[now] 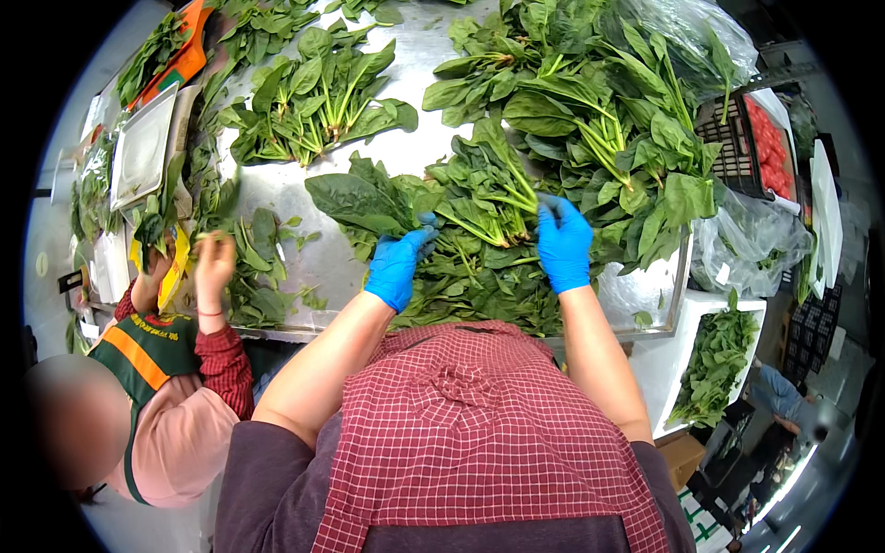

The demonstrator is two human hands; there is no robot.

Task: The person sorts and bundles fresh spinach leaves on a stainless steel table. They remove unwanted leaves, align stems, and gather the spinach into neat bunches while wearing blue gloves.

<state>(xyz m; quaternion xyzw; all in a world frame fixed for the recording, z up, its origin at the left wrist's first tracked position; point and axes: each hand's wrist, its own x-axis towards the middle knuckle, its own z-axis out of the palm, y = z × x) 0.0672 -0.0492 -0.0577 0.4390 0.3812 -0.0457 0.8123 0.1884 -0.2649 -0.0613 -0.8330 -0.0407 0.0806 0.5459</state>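
My left hand [401, 264], in a blue glove, grips a few broad spinach leaves [356, 204] that spread out to its left. My right hand [565, 242], gloved alike, pinches the stems of a spinach plant [515, 193] at their lower end. Between the two hands lie more spinach plants with their pinkish root ends towards me. Under them, a layer of loose leaves [477, 290] reaches to the table edge at my apron. The hands hide part of what they hold.
A large spinach heap [608, 117] covers the right of the metal table [408, 148]; a smaller pile [321, 104] lies at far left. A co-worker's hands [216, 266] handle greens beside a scale [144, 148]. A white foam box [715, 359] of greens and a plastic bag [747, 235] are at right.
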